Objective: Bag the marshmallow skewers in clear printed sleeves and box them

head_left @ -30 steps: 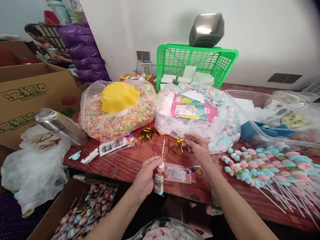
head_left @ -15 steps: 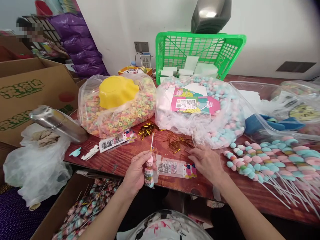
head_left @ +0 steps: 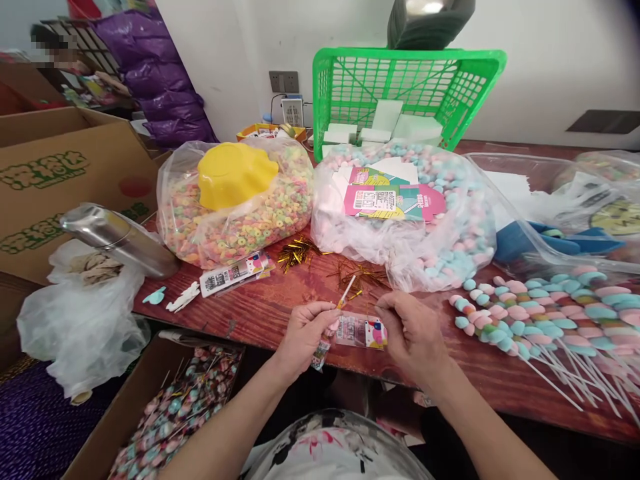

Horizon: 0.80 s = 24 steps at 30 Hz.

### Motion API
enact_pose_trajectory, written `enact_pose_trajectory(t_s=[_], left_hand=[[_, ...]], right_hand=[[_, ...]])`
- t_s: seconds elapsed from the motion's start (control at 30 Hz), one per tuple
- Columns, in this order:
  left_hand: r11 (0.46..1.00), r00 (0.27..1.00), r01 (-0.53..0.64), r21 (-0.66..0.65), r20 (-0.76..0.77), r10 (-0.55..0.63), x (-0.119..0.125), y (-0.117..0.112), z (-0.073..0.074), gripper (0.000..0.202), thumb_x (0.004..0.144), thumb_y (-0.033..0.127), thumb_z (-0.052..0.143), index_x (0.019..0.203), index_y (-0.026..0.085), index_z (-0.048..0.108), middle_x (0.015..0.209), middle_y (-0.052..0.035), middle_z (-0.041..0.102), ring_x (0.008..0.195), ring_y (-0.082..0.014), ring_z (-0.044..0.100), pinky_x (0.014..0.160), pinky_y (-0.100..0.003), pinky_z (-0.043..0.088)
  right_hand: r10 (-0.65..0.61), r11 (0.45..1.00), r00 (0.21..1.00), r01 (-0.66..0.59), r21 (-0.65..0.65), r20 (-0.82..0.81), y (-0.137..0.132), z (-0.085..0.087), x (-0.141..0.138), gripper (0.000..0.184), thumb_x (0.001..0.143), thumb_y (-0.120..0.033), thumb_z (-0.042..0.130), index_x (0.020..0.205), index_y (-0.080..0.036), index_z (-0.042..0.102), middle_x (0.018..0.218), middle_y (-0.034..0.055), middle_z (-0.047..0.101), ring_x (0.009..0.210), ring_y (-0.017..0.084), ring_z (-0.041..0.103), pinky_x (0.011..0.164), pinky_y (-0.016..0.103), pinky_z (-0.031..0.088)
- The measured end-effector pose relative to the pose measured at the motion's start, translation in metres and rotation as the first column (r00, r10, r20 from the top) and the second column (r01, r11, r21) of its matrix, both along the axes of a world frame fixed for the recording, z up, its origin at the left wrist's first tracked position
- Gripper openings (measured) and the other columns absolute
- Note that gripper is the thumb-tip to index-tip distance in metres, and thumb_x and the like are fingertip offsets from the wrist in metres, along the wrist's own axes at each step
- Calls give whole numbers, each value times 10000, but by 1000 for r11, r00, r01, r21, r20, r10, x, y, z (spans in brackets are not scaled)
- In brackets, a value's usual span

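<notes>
My left hand (head_left: 306,337) is closed around the neck of a bagged marshmallow lollipop (head_left: 320,355). Its white stick (head_left: 347,290) points up and to the right, with a bit of gold at the stick's base. To the right, my right hand (head_left: 414,337) is pinched, and a thin gold twist tie seems to stick out from its fingertips. Between the hands, flat printed clear bags (head_left: 361,331) lie on the table. Loose gold twist ties (head_left: 363,272) are scattered just beyond, and a bundle of twist ties (head_left: 296,253) lies farther left.
Bare marshmallow skewers (head_left: 555,310) are piled at right. Big clear bags of ring candy (head_left: 235,233) and marshmallows (head_left: 455,233) stand behind, before a green basket (head_left: 410,60). A steel flask (head_left: 125,240) leans at left; a carton of wrapped lollipops (head_left: 175,413) sits below. Another person is at far left.
My left hand has moved right with the lollipop, tilting its stick rightward. My right hand has drawn back a little from the scattered twist ties, and its fingers are more pinched.
</notes>
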<state>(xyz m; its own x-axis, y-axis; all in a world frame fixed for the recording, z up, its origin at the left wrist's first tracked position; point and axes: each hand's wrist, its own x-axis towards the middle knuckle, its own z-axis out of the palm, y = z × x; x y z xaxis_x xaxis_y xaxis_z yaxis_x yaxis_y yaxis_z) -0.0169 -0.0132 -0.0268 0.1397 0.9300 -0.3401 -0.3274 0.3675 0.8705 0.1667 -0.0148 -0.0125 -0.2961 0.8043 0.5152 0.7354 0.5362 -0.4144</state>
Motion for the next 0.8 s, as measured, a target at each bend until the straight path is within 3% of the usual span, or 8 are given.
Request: enact_pose_trajectory(t_s=[0.1,0.17,0.3,0.47,0.67,0.8], left_hand=[[998,996,54,38,76,-57,15,0,1,299,636,386,791,646,110,677,511,33,520,427,-38,428,441,-169,360],[997,988,58,51,137,-65,24,-2,1,308,633,389,799,621,113,661,520,35,513,446,-30,414,455,-160,350],[990,985,125,68,112,-132,29,-8,-4,312,652,400,789,625,114,665,520,29,509,446,-40,414,457,-179,348],[975,981,185,120,40,-191,24,-14,-8,310,666,383,772,838,127,746,563,11,555,475,-56,442,479,-193,348],[959,973,230,165,-53,-224,25,-14,-10,330,719,418,728,879,131,746,612,-1,550,520,-68,439,511,-206,346],[943,968,248,220,-94,-233,26,-15,-10,304,761,427,691,733,125,716,609,3,509,532,-73,424,522,-213,349]], right_hand=[[29,982,994,-8,188,-109,-9,5,-17,184,890,-98,461,991,-153,605,836,74,645,784,176,576,712,299,467],[16,984,996,1,180,-89,-11,1,-24,218,886,-96,455,991,-151,637,812,81,648,759,185,575,681,304,466],[50,994,969,-73,-85,-242,-14,-4,-18,231,883,-94,466,933,-175,676,767,43,658,694,149,583,651,269,461],[86,886,927,-239,-397,-364,-23,9,-3,330,857,-77,480,1042,-242,698,766,-12,692,676,116,603,662,230,459],[-12,880,924,-172,-442,-383,-24,10,-2,333,824,-93,480,1021,-219,718,762,-5,708,644,120,605,627,228,454],[-74,881,914,-127,-456,-399,-23,2,-1,304,821,-119,480,995,-198,716,722,-7,694,611,122,588,597,229,452]])
